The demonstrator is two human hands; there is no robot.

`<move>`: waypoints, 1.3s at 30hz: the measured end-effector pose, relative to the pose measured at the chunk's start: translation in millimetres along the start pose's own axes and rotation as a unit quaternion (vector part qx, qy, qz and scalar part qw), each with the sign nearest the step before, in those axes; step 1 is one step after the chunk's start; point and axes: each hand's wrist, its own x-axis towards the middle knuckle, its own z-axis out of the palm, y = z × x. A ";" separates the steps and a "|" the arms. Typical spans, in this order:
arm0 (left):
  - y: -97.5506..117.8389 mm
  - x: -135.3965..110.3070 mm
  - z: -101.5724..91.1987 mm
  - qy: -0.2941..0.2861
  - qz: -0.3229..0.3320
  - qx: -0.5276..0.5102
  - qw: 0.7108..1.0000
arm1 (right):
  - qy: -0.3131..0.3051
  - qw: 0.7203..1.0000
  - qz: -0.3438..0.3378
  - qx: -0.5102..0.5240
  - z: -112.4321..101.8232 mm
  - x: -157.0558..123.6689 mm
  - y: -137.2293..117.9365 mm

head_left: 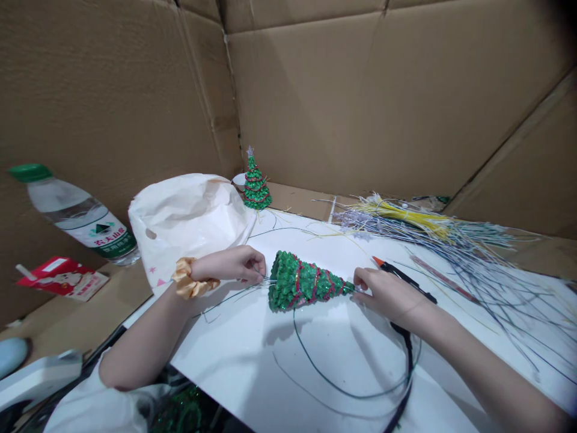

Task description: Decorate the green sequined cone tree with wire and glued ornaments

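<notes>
A small green beaded Christmas tree [306,279] with a red garland lies on its side above the white tabletop [252,355]. At its base, my left hand [249,264] pinches the thin wires that come out of the trunk end. My right hand [376,291] is closed at the pointed tip, its fingers around a small pale piece, mostly hidden. One long dark green wire [315,376] loops from the tree's underside across the table toward the right. A gold scrunchie [184,279] circles my left wrist.
At the back stands a finished-looking tree [256,186] with a star. Bundled yellow and silver wires [419,219] spread along the right. A black, orange-tipped glue gun-like tool [403,279] lies behind my right hand. Left are a white bag [193,210], water bottle [85,219] and red carton [63,278].
</notes>
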 end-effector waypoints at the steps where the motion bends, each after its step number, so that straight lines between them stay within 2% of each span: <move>1: -0.4 -0.2 -1.0 0.004 0.004 0.001 1.000 | -0.009 1.000 0.001 0.001 -1.3 -0.5 -0.6; 6: 0.0 -4.0 -7.6 0.034 0.041 0.002 0.999 | -0.024 1.000 0.009 -0.012 -4.8 -2.0 -0.5; 13: -1.2 -7.5 -11.9 0.111 0.061 0.010 0.992 | -0.017 1.000 0.003 -0.002 -14.0 -4.6 8.8; 20: 1.8 -2.0 -10.2 0.201 0.094 -0.110 0.969 | -0.004 1.000 -0.005 0.006 -12.8 -3.1 -3.2; 30: -5.2 0.2 -11.4 0.265 0.118 -0.213 0.933 | -0.011 1.000 0.009 -0.014 -19.4 -8.0 1.1; 35: -9.0 7.4 -8.1 0.253 0.145 -0.350 0.890 | -0.003 1.000 -0.002 -0.011 -18.3 -6.3 -9.7; 39: -7.1 11.9 -3.5 0.226 0.147 -0.416 0.868 | -0.011 1.000 0.001 0.003 -16.9 -6.2 -2.7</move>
